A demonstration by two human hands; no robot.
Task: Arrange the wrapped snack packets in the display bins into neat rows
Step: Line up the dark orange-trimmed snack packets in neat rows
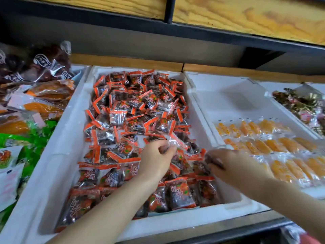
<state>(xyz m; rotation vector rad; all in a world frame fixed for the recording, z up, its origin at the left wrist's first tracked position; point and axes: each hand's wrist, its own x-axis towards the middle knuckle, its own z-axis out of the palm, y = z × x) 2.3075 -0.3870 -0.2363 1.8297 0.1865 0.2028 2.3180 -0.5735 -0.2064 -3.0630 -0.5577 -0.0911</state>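
Sorting red-trimmed snack packets point(139, 103) in the white foam bin point(58, 147)

Both bare forearms reach into the white foam bin from its near edge. The left hand point(154, 162) is over the middle of the bin, its grip pinching a clear-edged packet point(175, 142) between thumb and fingertips, lifted just above the heap. The right hand point(235, 166) is at the bin's right wall, fingers curled down onto something dark. Motion blur hides it, so whether that grip holds a packet cannot be told.

Inside the bin, the packets along the near edge stand in overlapping rows, printed faces up. From the middle to the far wall they lie in a loose jumble at all angles.

To the right of the bin, touching it, is a second foam bin point(228, 95) with orange-filled clear packets point(260, 145) laid in rows in its near half. Beyond that one, a third bin holds gold-and-dark wrapped sweets point(297, 104). To the left of the white foam bin lie orange pouches point(44, 106), green bags point(26, 136) and dark wrapped pieces point(40, 66). A wooden shelf point(246, 13) runs above the bin's far side.
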